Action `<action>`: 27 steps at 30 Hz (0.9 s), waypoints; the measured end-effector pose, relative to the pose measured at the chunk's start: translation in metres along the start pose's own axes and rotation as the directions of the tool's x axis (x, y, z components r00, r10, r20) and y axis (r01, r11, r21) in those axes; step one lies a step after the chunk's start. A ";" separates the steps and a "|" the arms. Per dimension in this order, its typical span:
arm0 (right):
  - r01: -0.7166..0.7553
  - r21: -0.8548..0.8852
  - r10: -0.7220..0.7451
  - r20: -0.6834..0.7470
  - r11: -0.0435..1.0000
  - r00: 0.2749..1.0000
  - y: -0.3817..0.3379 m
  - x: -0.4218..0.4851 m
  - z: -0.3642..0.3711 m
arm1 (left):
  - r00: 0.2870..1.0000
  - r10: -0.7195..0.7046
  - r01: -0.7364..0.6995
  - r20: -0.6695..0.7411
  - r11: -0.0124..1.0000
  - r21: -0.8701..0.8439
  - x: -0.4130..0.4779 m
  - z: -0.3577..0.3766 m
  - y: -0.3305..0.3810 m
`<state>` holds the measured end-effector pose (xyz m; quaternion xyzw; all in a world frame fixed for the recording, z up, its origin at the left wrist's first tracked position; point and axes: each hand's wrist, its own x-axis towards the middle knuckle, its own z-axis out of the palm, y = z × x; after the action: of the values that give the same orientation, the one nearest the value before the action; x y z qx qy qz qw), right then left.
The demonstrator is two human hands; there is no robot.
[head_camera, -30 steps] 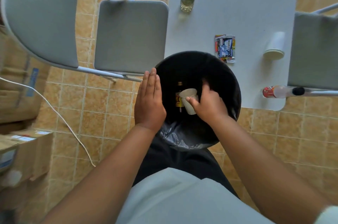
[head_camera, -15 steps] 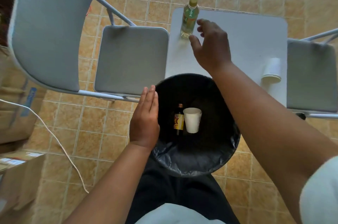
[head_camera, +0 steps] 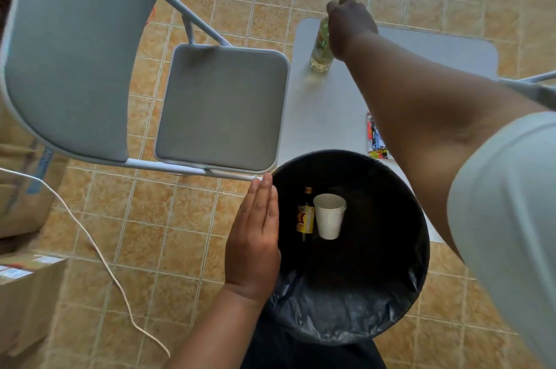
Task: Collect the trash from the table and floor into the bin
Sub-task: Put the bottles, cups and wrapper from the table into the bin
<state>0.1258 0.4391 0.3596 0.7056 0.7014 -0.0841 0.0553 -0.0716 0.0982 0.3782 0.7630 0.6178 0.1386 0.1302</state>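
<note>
A black bin point(head_camera: 421, 236) with a plastic liner stands between my knees against the white table point(head_camera: 325, 109). Inside it lie a white paper cup point(head_camera: 329, 216) and a small brown bottle point(head_camera: 305, 218) with a yellow label. My left hand point(head_camera: 254, 242) rests flat against the bin's left rim, fingers straight and together, holding nothing. A clear green-labelled bottle point(head_camera: 321, 51) stands upright at the table's far left corner. My right hand point(head_camera: 350, 22) is closed around its neck and hides the cap. A colourful wrapper point(head_camera: 376, 140) lies on the table, half hidden by my right arm.
A grey folding chair point(head_camera: 222, 106) stands left of the table, its frame touching the bin's rim. A second chair's frame point(head_camera: 529, 81) pokes in at the right. A white cable point(head_camera: 99, 248) runs across the tiled floor, with cardboard boxes point(head_camera: 18, 293) at the left.
My right hand let the paper cup drop into the bin, then reached out across the table and closed on the green bottle's neck. My left hand stayed at the bin's rim.
</note>
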 end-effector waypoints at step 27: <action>0.093 0.687 0.147 -0.283 0.721 0.948 -0.008 -0.340 0.005 | 0.995 -0.033 0.026 0.090 0.996 0.086 0.003 -0.004 0.012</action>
<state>0.1170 0.1047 0.4217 0.6893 0.6077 -0.2242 -0.3245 -0.0617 0.0984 0.3869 0.7641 0.6277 0.0755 0.1279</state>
